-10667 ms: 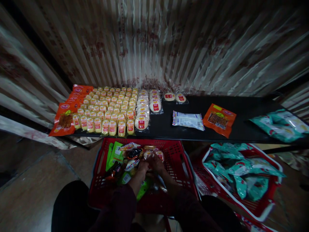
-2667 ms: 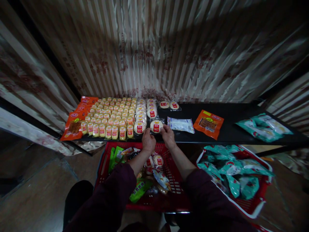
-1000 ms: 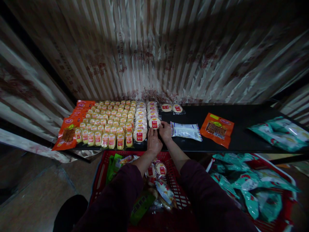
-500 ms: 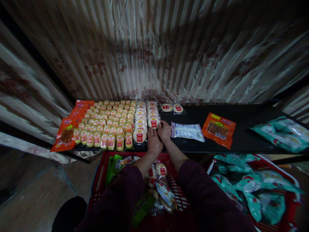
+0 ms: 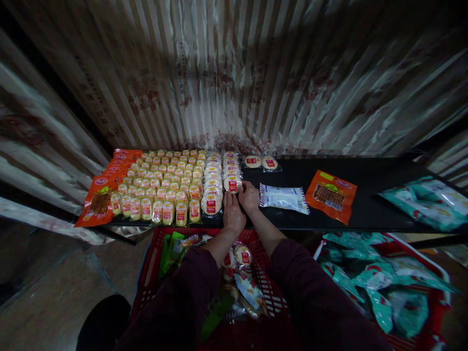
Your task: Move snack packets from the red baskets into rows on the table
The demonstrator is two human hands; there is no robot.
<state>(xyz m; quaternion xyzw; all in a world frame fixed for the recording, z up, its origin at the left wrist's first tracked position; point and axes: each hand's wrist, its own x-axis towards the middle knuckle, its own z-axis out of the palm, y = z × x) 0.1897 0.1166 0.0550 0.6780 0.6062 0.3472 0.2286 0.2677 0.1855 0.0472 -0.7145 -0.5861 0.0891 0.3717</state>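
Note:
Both my hands are at the front of the second row of wrapped round cakes on the black shelf. The front wrapped round cake (image 5: 233,185) has a red label and leans on those behind it. My left hand (image 5: 233,213) lies at its near edge, fingers stretched forward and close together, tips touching the wrapper. At its right corner, my right hand (image 5: 249,197) has bent fingers closed on the wrapper's edge; the fingertips are partly hidden. Left of my hands stands another row of round cakes (image 5: 211,204). Two more flat round cakes (image 5: 261,163) lie at the back.
Small yellow wrapped cakes (image 5: 168,213) and orange packets (image 5: 98,199) fill the left. A white packet (image 5: 284,198), an orange packet (image 5: 331,196) and a green bag (image 5: 427,202) lie right. Below are a red basket (image 5: 146,273) of snacks and another holding green bags (image 5: 376,278).
My hands stay at the front round cake with hardly any movement. The whole view has shifted very slightly.

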